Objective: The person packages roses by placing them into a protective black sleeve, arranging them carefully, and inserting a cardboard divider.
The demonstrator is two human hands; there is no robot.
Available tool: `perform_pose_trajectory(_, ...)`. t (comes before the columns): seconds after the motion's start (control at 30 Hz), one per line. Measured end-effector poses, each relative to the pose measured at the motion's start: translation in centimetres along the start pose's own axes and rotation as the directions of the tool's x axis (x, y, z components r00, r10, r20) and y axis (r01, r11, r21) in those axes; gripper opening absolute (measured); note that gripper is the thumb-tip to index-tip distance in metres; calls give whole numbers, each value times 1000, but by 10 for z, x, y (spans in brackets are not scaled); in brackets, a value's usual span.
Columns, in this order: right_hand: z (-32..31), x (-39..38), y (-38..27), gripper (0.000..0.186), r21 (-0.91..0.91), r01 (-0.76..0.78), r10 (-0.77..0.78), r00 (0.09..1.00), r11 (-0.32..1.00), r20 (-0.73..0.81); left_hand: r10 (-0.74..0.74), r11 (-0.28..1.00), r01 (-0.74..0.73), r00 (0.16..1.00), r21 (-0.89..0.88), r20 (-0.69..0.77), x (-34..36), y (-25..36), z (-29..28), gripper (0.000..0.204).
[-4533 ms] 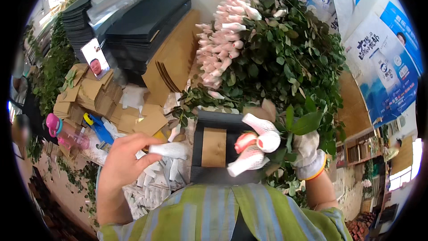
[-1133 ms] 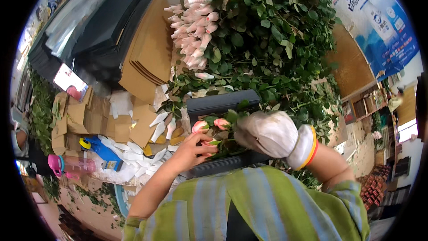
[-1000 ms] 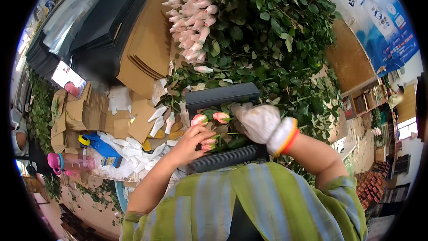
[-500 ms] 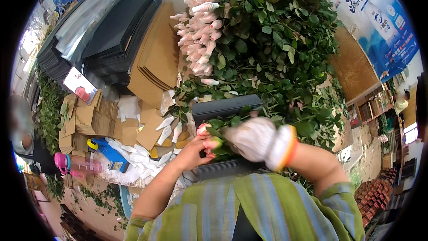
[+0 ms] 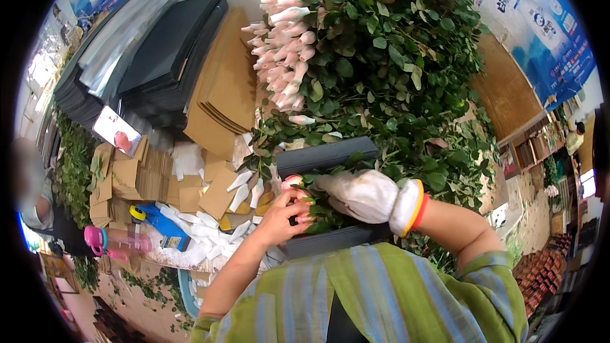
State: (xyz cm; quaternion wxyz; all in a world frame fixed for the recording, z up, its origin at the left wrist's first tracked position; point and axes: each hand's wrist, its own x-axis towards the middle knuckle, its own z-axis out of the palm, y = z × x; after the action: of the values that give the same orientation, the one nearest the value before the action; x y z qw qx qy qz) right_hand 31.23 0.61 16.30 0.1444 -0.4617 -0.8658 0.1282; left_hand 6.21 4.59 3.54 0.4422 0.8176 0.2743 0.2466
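Note:
Pink-red roses (image 5: pixel 291 181) lie with their leafy stems in a dark grey holder between two padded walls, the far wall (image 5: pixel 327 155) and the near wall (image 5: pixel 327 242). My bare left hand (image 5: pixel 284 219) is at the flower end, its fingers curled round the rose heads and partly covering them. A white knitted glove with a yellow and red cuff covers my right hand (image 5: pixel 361 197). That hand is closed over the leafy rose stems just behind the heads; its fingertips are sunk among the leaves.
Beyond the holder lies a big pile of roses (image 5: pixel 394 57), heads in white mesh sleeves (image 5: pixel 289 57). Loose sleeves (image 5: pixel 210 235), cardboard pieces (image 5: pixel 136 171), a blue tape dispenser (image 5: pixel 164 228), a phone (image 5: pixel 117 131) and a pink bottle (image 5: pixel 121 241) are left. Dark sheets (image 5: pixel 168 57) are stacked behind.
My gloved right hand, blurred before, is now sharper and a little lower, still over the stems. My left hand stays at the rose heads, fingers slightly shifted. The whole view has moved slightly.

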Motion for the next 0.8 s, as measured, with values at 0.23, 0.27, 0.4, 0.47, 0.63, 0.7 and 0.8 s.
perform_pose_trajectory(0.23, 14, 15, 17, 29, -222, -66, 77, 996, 973, 42, 12, 994, -5, 998, 111, -65, 7, 8, 6, 57)
perform_pose_trajectory(0.27, 12, 19, 13, 28, -260, -88, 113, 990, 961, 80, -31, 995, 36, 998, 95, -49, 7, 10, 4, 59)
perform_pose_trajectory(0.4, 8, 24, 13, 27, -243, -142, 184, 970, 960, 158, -89, 994, 96, 990, 61, -110, 2, 6, 6, 59)
perform_pose_trajectory(0.47, 2, 23, 14, 28, -255, -127, 189, 953, 959, 237, -21, 971, 57, 988, 232, -156, 1, 8, 6, 64)
perform_pose_trajectory(0.63, 6, 10, 20, 39, -245, -86, 125, 981, 966, 150, 143, 845, -48, 980, 532, -139, 14, 25, -2, 55)
perform_pose_trajectory(0.7, 8, 7, 17, 40, -224, -94, 119, 988, 970, 99, 228, 840, -158, 971, 519, -73, 24, 26, -10, 52)
perform_pose_trajectory(0.8, 1, -6, 13, 39, -148, -96, 105, 993, 984, 54, 65, 983, -62, 998, 170, -12, 31, 4, -13, 42)
